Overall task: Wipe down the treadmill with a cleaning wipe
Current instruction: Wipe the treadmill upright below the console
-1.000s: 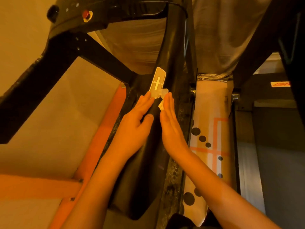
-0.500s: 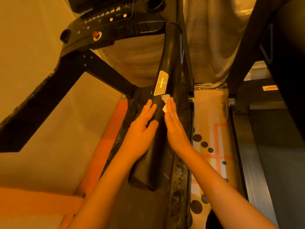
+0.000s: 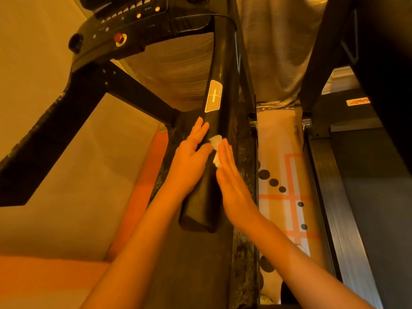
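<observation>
The treadmill's black right handrail (image 3: 219, 70) runs from the console (image 3: 133, 23) down to its blunt end near me. It carries a pale sensor plate (image 3: 213, 96). My left hand (image 3: 191, 157) lies flat on the rail's left side, fingers together. My right hand (image 3: 231, 184) presses a small white cleaning wipe (image 3: 215, 150) against the rail's right side below the plate. Most of the wipe is hidden under my palm and fingers.
A red stop button (image 3: 118, 38) sits on the console. The left handrail (image 3: 44, 134) crosses at the left. A dotted, orange-lined floor strip (image 3: 287, 184) separates this machine from a second treadmill (image 3: 367, 197) on the right. Grey fabric (image 3: 278, 52) hangs behind.
Both hands have slid down the rail, away from the sensor plate and toward its near end, the wipe moving with the right hand. The view has tilted up, showing more console.
</observation>
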A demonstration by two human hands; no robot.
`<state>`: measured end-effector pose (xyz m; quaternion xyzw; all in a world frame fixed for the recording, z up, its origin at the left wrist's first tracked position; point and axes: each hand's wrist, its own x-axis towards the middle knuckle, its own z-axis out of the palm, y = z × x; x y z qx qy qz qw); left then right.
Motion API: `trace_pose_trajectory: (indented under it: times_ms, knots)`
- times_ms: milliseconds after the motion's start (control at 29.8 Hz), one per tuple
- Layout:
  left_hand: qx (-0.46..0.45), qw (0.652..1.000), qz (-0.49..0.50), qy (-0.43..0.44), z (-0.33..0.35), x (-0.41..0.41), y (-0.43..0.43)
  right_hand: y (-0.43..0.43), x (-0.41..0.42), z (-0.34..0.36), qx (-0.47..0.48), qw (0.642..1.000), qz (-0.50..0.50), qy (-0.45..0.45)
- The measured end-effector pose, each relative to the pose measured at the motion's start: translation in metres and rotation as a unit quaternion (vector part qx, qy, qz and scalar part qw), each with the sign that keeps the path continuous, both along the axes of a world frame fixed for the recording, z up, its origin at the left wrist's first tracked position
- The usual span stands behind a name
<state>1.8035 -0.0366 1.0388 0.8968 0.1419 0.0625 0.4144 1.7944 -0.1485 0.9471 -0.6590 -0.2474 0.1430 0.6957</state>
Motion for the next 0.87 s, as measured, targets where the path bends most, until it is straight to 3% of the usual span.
trace_pose_trajectory:
  times_ms: [101,302,503,873]
  knots:
    - [0.000,1.000,-0.001,-0.001,-0.001,0.001,0.002,-0.011,-0.031,-0.011,0.010,1.000,0.017,-0.014]
    - [0.011,1.000,-0.001,0.005,0.000,-0.001,0.000,0.000,-0.008,0.005,-0.008,1.000,-0.012,0.027]
    - [0.013,1.000,-0.006,-0.002,-0.003,-0.001,0.002,-0.025,-0.078,-0.005,-0.041,0.995,0.032,-0.079]
    - [0.063,0.998,-0.016,0.015,-0.004,-0.001,0.004,-0.021,-0.083,-0.017,-0.027,0.994,-0.016,-0.104]
